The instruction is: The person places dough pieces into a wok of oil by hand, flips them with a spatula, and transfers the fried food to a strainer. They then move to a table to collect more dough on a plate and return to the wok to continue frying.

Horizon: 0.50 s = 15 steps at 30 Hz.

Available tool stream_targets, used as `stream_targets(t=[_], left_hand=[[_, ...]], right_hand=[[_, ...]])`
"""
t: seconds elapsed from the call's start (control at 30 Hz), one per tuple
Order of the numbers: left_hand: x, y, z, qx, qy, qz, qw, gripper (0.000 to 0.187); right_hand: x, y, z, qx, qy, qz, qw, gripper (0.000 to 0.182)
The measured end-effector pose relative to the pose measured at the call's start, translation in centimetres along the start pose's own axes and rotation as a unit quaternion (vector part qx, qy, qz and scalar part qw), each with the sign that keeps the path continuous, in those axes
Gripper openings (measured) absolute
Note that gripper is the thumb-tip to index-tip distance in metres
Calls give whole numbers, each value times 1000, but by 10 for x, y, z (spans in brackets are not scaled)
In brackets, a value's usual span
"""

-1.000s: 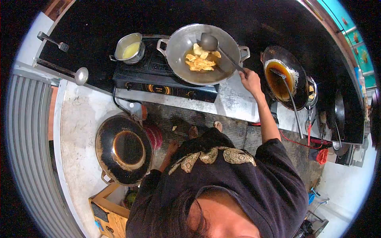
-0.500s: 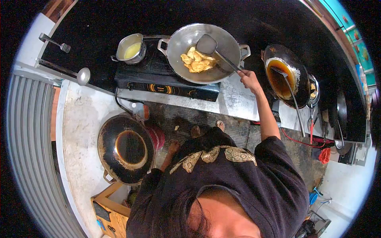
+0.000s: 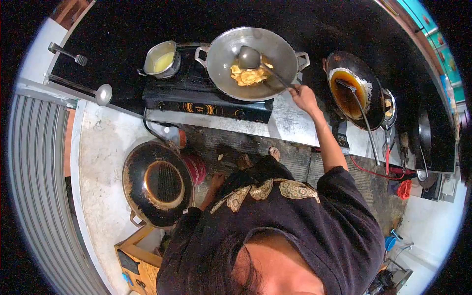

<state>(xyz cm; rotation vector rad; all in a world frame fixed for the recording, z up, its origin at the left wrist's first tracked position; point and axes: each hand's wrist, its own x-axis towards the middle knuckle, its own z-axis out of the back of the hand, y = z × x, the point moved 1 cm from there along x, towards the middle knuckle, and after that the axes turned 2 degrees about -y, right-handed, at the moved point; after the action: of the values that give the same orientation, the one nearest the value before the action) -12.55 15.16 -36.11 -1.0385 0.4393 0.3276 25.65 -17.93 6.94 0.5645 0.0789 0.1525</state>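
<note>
My right hand (image 3: pixel 303 97) was clenched around the end of the ladle's handle, arm stretched out over the desk (image 3: pixel 290 123). The ladle (image 3: pixel 250 57) ran up and left from that grip, its bowl resting on the yellow fried pieces (image 3: pixel 247 76) in the middle of the steel wok (image 3: pixel 250 61). The wok sat on the black stove (image 3: pixel 206 98), with a small pot of pale liquid (image 3: pixel 161 60) just beside it on the left. My left hand was not in view. To the right stood a dark wok of brown oil (image 3: pixel 350 88) with its own long tool leaning in it. In my judgement, stirring well here required a firm grip far back on the handle, the bowl kept low against the pieces, and short strokes kept away from the rim
</note>
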Motion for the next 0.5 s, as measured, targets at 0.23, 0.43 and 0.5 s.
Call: stream_targets(t=[0.23, 0.43, 0.5], left_hand=[[1, 21, -10, 151, -19, -220, 964, 35], [5, 13, -5, -66, 55, 1, 996, 49], [11, 16, -7, -23, 46, -40, 998, 49]], right_hand=[[-32, 2, 77, -74, -19, 75, 994, 33], [-66, 0, 96, -146, -6, 156, 977, 32], [-63, -15, 80, -158, -10, 163, 974, 34]])
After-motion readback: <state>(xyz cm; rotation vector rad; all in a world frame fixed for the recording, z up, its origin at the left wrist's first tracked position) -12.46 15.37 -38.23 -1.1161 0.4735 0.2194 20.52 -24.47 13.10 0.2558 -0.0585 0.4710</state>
